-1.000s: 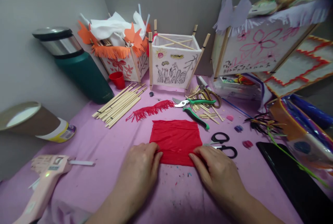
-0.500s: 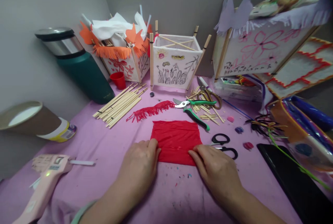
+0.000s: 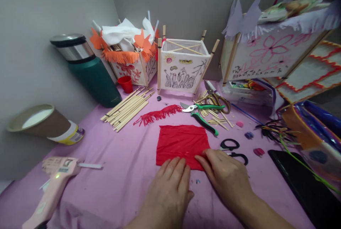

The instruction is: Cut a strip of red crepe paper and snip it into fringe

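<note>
A rectangular piece of thin, creased red cloth [image 3: 181,142] lies on the table in front of me. On its lower edge rests my left hand [image 3: 170,183], fingers stretched and flat, thumb out to the side. The lower right corner is pinched between thumb and fingers of my right hand [image 3: 227,172]. Just beyond the cloth is a red fringed strip [image 3: 158,114]. Green-handled pruning shears [image 3: 202,115] lie past its far right corner. Black-handled scissors [image 3: 234,151] sit beside my right hand, their blades partly hidden.
Bamboo sticks [image 3: 128,110], a teal bottle [image 3: 93,76], a paper cup [image 3: 42,120] and a pink glue gun [image 3: 54,186] are on the left. Box lanterns [image 3: 183,67] stand along the back. A black phone-like slab [image 3: 298,183] and an orange-edged pouch [image 3: 309,133] lie right.
My left hand has let go of the cloth's left edge, moved right and flattened onto its lower edge. My right hand stays at the right corner. The view has shifted slightly.
</note>
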The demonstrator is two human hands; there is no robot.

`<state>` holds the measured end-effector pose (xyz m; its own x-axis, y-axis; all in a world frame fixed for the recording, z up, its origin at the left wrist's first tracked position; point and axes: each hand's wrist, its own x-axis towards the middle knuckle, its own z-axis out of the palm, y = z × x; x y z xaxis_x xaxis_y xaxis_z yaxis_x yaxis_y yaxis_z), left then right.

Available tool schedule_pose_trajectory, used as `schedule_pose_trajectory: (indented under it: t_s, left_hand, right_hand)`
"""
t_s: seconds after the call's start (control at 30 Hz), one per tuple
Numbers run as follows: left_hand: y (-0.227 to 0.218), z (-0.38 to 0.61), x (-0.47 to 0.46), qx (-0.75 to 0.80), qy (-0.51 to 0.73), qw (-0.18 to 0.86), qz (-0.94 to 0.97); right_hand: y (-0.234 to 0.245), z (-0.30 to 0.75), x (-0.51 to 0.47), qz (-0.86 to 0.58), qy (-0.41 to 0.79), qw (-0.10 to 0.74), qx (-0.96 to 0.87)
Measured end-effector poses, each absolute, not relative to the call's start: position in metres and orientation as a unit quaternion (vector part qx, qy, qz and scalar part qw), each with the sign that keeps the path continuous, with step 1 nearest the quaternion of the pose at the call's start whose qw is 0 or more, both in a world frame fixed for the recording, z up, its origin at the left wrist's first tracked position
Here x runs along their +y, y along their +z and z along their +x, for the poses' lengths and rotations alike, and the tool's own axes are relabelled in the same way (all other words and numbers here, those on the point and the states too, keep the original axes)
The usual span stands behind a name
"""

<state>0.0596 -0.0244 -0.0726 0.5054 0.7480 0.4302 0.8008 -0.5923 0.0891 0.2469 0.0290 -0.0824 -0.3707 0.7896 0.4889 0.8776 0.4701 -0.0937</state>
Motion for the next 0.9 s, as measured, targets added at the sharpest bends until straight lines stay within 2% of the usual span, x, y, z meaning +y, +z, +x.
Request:
schedule_pose_trajectory:
  t_s: [0.2, 0.5, 0.6, 0.7, 0.8, 0.9]
  left_hand:
    - [-0.083, 0.057, -0.03, -0.445, -0.186, 0.056, -0.874]
    - [-0.084, 0.057, -0.033, -0.469, -0.231, 0.07, -0.849]
    - [-0.082, 0.057, -0.03, -0.481, -0.238, 0.08, -0.84]
    - [-0.083, 0.054, -0.027, -0.47, -0.249, 0.081, -0.843]
    - [-0.088, 0.05, -0.026, -0.473, -0.258, 0.061, -0.84]
    - [-0.091, 0.048, -0.027, -0.469, -0.252, 0.059, -0.844]
  right_hand:
    - [-0.082, 0.247, 0.029, -0.51, -0.083, 0.239, -0.822]
    - [-0.075, 0.252, 0.034, -0.52, -0.071, 0.257, -0.812]
    - [-0.063, 0.245, 0.023, -0.507, -0.076, 0.295, -0.806]
    - [-0.058, 0.232, 0.003, -0.392, -0.02, 0.351, -0.85]
    - [-0.068, 0.223, -0.013, -0.345, 0.001, 0.331, -0.878]
    - [-0.083, 0.224, -0.018, -0.334, -0.009, 0.258, -0.907]
